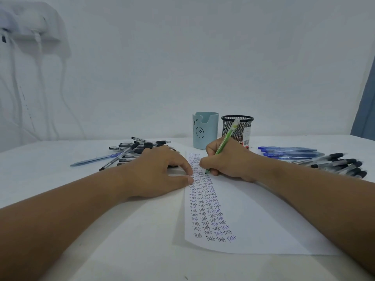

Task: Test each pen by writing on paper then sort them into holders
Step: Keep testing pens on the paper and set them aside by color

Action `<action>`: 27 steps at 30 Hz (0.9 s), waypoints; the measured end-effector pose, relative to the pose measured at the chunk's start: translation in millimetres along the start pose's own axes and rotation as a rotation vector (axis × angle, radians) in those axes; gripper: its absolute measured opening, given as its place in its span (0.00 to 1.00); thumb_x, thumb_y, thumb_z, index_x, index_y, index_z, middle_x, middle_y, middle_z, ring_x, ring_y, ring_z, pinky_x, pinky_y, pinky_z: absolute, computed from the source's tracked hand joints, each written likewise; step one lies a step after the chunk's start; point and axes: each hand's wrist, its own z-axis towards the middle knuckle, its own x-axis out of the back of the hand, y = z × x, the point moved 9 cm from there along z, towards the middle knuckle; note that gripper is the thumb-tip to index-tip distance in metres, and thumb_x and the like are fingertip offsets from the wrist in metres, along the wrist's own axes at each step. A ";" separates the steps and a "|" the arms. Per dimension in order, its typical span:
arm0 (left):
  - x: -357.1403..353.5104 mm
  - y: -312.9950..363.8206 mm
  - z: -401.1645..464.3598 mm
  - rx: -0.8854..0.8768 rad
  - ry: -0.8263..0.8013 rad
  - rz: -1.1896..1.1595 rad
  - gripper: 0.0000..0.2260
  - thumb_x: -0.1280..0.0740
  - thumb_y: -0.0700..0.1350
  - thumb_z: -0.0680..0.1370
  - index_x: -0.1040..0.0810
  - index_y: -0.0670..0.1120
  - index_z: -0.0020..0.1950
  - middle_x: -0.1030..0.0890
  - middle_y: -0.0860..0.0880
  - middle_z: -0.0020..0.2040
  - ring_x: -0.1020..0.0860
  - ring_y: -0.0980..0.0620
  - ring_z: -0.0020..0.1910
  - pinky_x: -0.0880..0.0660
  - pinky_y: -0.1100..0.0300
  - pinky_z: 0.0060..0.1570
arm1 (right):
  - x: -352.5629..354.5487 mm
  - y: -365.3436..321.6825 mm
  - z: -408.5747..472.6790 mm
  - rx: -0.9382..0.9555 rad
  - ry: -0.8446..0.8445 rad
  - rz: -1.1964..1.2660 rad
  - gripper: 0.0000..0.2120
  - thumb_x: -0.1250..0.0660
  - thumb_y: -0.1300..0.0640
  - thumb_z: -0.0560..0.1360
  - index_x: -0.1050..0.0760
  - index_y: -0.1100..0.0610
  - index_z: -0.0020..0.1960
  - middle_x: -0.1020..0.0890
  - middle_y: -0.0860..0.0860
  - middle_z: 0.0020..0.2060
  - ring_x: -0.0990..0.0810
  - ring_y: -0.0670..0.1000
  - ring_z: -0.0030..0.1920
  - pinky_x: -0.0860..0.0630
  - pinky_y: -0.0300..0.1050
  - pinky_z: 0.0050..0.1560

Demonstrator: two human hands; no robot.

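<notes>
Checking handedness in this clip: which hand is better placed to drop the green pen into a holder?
Right hand: it already grips the green pen, near both holders. Left hand steadies the paper.

A white table (85,230) carries everything. A sheet of paper (263,216) lies flat on it near the middle, its left part filled with columns of the word "Test". Behind the sheet stand 2 holders side by side: a pale blue cup (205,130) with a bear face and a black mesh cup (237,128). At the left lies a loose heap of black-capped pens (134,151) with a blue pen (95,159) at its edge. At the right lie a row of blue pens (290,152) and a bunch of black pens (341,164)
</notes>
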 end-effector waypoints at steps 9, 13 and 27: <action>1.4 2.8 -1.1 -0.002 0.006 -0.012 0.26 0.41 0.73 0.65 0.17 0.61 0.54 0.21 0.71 0.54 0.28 0.66 0.60 0.32 0.46 0.67 | 1.0 -0.5 1.1 0.026 0.013 -0.039 0.17 0.29 0.61 0.69 0.32 0.53 0.26 0.21 0.52 0.24 0.28 0.49 0.28 0.31 0.41 0.32; 2.6 4.6 -2.9 0.003 0.012 0.000 0.23 0.38 0.71 0.68 0.17 0.60 0.53 0.21 0.71 0.54 0.28 0.67 0.60 0.33 0.46 0.68 | 8.5 1.8 0.3 0.017 0.063 0.152 0.18 0.26 0.57 0.74 0.31 0.54 0.30 0.22 0.55 0.26 0.28 0.50 0.25 0.31 0.39 0.27; 45.6 70.7 15.8 0.033 0.191 -0.625 0.09 0.30 0.46 0.80 0.20 0.54 0.60 0.13 0.49 0.47 0.16 0.52 0.38 0.21 0.59 0.41 | 64.8 -48.0 -70.6 0.088 -0.008 -0.903 0.32 0.29 0.24 0.58 0.29 0.53 0.36 0.25 0.47 0.30 0.27 0.48 0.33 0.32 0.44 0.32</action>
